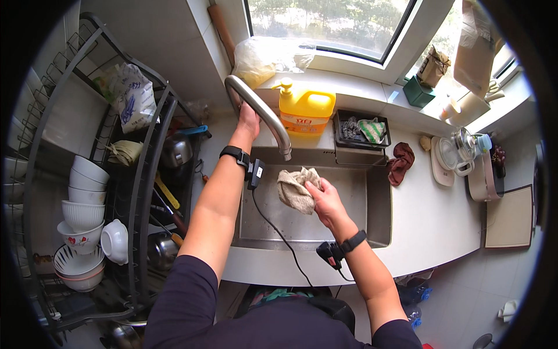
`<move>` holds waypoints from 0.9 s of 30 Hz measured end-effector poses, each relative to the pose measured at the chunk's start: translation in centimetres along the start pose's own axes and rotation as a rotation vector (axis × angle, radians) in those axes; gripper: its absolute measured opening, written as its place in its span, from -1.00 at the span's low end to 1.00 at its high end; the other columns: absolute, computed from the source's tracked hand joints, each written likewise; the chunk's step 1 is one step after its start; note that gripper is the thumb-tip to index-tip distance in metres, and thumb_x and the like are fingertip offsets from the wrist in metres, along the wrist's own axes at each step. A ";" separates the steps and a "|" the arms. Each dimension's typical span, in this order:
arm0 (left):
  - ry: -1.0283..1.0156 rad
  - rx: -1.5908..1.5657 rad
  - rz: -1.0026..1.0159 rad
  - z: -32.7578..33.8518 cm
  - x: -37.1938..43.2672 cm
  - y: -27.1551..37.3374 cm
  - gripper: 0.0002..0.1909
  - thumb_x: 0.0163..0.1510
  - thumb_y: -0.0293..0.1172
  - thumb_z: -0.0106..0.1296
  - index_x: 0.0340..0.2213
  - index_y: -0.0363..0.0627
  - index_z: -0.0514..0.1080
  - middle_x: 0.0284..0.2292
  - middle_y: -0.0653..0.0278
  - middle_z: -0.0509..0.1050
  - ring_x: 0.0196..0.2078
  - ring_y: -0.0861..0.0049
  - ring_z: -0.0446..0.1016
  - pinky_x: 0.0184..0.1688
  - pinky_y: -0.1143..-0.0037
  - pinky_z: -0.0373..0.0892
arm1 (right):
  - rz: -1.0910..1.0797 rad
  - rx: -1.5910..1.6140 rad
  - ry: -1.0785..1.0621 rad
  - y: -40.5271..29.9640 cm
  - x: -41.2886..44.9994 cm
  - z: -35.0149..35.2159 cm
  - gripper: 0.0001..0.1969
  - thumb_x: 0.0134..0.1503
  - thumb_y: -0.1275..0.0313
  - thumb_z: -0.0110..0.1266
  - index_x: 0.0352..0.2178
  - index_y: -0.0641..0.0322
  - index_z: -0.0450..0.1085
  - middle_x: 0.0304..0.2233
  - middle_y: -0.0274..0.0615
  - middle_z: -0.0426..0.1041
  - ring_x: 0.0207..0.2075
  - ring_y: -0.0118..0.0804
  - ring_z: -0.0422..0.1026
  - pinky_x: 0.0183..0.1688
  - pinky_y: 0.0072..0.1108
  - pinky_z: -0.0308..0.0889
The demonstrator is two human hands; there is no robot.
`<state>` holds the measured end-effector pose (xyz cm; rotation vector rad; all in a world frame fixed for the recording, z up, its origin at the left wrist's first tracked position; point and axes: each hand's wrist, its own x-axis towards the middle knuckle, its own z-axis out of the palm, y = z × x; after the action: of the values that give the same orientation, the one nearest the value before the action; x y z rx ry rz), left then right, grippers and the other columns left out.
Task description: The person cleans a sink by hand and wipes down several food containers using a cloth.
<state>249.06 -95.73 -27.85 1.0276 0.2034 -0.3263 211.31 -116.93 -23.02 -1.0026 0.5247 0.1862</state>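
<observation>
A crumpled beige cloth point(298, 192) is held in my right hand point(327, 200) over the stainless steel sink point(305, 227). My left hand point(248, 120) reaches to the base of the metal faucet point(261, 109); its fingers are hidden behind the pipe, so its grip does not show. The faucet's spout ends above the sink's back edge, a little above the cloth. No water is seen running from it. Behind the sink stands a yellow pump jug of detergent point(307, 109). Both my wrists wear black straps with small devices, and a cable hangs across the sink.
A black tray point(362, 131) with a scouring pad and a striped cloth sits behind the sink. Right of the sink lie a brown cloth point(401, 163) and a glass pot point(457, 152) on the counter point(436, 227). A dish rack point(144, 174) with stacked bowls point(83, 213) stands at left.
</observation>
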 end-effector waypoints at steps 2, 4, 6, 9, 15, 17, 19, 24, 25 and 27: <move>-0.080 0.030 0.038 -1.2 0.3 0.8 0.27 0.56 0.66 0.15 0.84 0.06 0.02 0.69 0.16 0.26 0.22 0.36 0.51 0.28 0.18 0.56 | -0.006 -0.018 -0.019 0.6 1.8 1.6 -0.69 0.70 0.36 0.40 0.29 0.32 0.61 0.15 -0.19 0.80 0.12 -0.39 0.75 0.22 -0.39 0.68; -0.091 0.045 0.067 -1.6 0.3 1.4 0.31 0.55 0.64 0.17 0.87 0.06 -0.06 0.82 0.15 0.04 0.35 0.30 0.42 0.38 0.14 0.48 | -0.004 -0.022 -0.041 1.7 3.8 2.1 -0.68 0.70 0.37 0.40 0.30 0.33 0.61 0.14 -0.20 0.80 0.10 -0.38 0.75 0.21 -0.39 0.68; -0.105 0.045 0.015 -1.5 -0.1 1.1 0.38 0.54 0.62 0.22 0.90 0.08 -0.17 0.91 0.12 -0.19 0.69 0.17 0.22 0.66 0.09 0.29 | 0.000 -0.033 -0.040 2.5 5.2 2.4 -0.65 0.72 0.39 0.37 0.37 0.34 0.59 0.19 -0.16 0.79 0.12 -0.32 0.78 0.22 -0.35 0.73; -0.134 0.060 0.006 -1.9 -0.5 2.0 0.21 0.63 0.54 0.13 0.85 0.10 -0.11 0.86 0.16 -0.14 0.85 0.19 -0.04 0.83 0.11 0.02 | 0.002 -0.064 -0.047 3.3 6.6 3.9 -0.61 0.74 0.39 0.33 0.44 0.35 0.55 0.24 -0.11 0.79 0.14 -0.26 0.81 0.21 -0.29 0.79; -0.125 0.132 -0.183 -2.1 -5.8 2.4 -0.47 0.76 0.27 0.06 0.31 0.13 0.56 0.23 0.40 0.63 0.43 0.45 0.49 0.64 0.20 0.30 | 0.121 -0.040 0.021 5.6 7.3 6.1 -0.65 0.71 0.39 0.33 0.36 0.37 0.61 0.15 -0.13 0.82 0.07 -0.25 0.81 0.11 -0.30 0.74; -0.212 0.401 -0.161 -1.7 -10.6 -0.1 -0.66 0.66 0.00 0.17 0.15 0.09 0.70 0.15 0.34 0.72 0.31 0.46 0.57 0.45 0.25 0.45 | 0.090 0.060 0.028 5.7 8.1 5.6 -0.66 0.72 0.40 0.30 0.36 0.35 0.62 0.14 -0.12 0.82 0.08 -0.21 0.81 0.14 -0.31 0.74; -0.296 0.659 -0.216 -0.2 -16.6 -3.2 -0.66 0.63 -0.07 0.18 0.14 0.02 0.74 0.09 0.32 0.77 0.18 0.46 0.67 0.31 0.28 0.56 | 0.039 0.058 0.066 5.7 8.6 4.5 -0.67 0.75 0.35 0.26 0.35 0.31 0.63 0.12 -0.14 0.82 0.08 -0.22 0.78 0.15 -0.31 0.70; -0.241 0.395 -0.271 -0.5 -28.0 -10.0 -0.29 0.78 0.28 -0.05 0.53 0.01 0.58 0.35 0.26 0.71 0.37 0.35 0.68 0.43 0.24 0.58 | -0.075 -0.120 0.121 5.8 6.3 6.3 -0.69 0.83 0.18 0.09 0.11 0.14 0.65 -0.07 -0.33 0.70 -0.07 -0.42 0.54 0.02 -0.38 0.52; -0.140 0.219 -0.411 -0.4 -29.4 -10.8 -0.20 0.77 0.40 -0.11 0.58 0.04 0.55 0.41 0.25 0.68 0.44 0.31 0.65 0.47 0.23 0.58 | -0.064 -0.211 0.095 5.9 5.1 6.2 -0.67 0.83 0.17 0.07 0.17 0.16 0.64 -0.01 -0.27 0.71 0.00 -0.38 0.57 0.09 -0.36 0.53; -0.057 -0.058 -0.450 -4.3 -27.8 -11.5 -0.12 0.66 0.61 -0.08 0.55 0.22 0.53 0.40 0.30 0.68 0.43 0.24 0.64 0.45 -0.03 0.59 | -0.139 -0.477 -0.077 5.6 2.5 10.3 -0.58 0.84 0.13 0.02 0.37 0.20 0.58 0.21 -0.05 0.70 0.25 -0.19 0.59 0.33 -0.26 0.50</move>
<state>218.88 -92.78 -30.48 0.9082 0.3913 -0.7525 214.75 -105.50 -24.04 -1.4851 0.3427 0.2305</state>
